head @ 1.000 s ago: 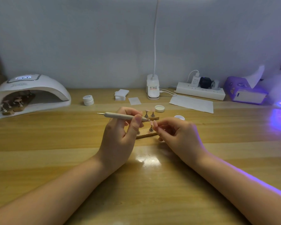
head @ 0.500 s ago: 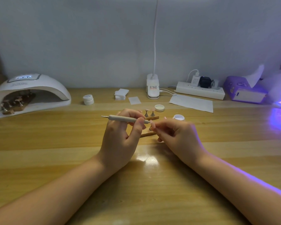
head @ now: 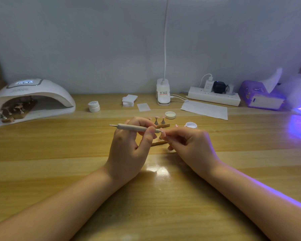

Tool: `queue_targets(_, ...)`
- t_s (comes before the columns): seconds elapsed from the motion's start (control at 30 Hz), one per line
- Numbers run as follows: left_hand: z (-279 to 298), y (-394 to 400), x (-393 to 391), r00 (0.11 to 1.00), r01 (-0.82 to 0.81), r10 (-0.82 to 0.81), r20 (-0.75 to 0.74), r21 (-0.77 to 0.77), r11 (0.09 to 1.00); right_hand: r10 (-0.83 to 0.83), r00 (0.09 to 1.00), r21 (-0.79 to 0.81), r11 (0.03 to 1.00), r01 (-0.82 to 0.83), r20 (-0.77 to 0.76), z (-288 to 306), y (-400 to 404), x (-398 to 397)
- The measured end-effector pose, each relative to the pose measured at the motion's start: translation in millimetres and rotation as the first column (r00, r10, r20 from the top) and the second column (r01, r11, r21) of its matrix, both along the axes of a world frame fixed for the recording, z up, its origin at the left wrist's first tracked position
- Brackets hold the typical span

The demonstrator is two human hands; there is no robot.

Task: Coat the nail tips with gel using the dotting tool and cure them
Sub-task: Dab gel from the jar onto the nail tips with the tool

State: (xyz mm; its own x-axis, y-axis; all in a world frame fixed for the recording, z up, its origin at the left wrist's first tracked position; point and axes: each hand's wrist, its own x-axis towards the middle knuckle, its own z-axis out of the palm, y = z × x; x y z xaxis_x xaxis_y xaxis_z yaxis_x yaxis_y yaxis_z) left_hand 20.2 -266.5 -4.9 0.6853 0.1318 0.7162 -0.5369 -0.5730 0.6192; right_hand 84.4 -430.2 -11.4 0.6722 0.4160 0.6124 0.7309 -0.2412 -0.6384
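Coating step in hand. My left hand (head: 129,150) grips the dotting tool (head: 135,127); my right hand (head: 189,145) pinches a nail tip (head: 162,135) above the counter (head: 59,145). Next move, I judge: steady dab, then cure.

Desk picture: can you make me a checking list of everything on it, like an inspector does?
Surface: wooden desk, glossy, lamp glare near the wrists.
Job's things: dotting tool; nail tip on stand; open gel jar, its lid; white curing lamp holding racks of tips.
Clutter: closed jar, wipes, paper sheet, tissue box.
Grippers: left hand grips the tool; right hand pinches the stand.
Cables: power strip, chargers plugged in.
Surroundings: plain wall; purple glow at right.
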Motion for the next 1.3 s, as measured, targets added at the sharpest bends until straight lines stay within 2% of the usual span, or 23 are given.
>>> queue_targets(0.67,-0.6,-0.4,0.0,1.000,0.018,-0.018,-0.003,-0.004,1.000,-0.007,1.000,-0.004,1.000,0.007,0.006,-1.0,0.0,0.3)
queue_targets(0.9,1.0,0.6,0.5,0.997,0.027,-0.022,0.072,-0.064,0.998,-0.013,0.999,-0.001,1.000,0.013,-0.039,-0.8,0.8,1.1)
queue_targets(1.3,-0.6,-1.6,-0.5,0.999,0.035,-0.034,0.027,-0.034,0.999,-0.006,0.999,-0.019,1.000,0.006,-0.034,1.3,0.7,-1.3)
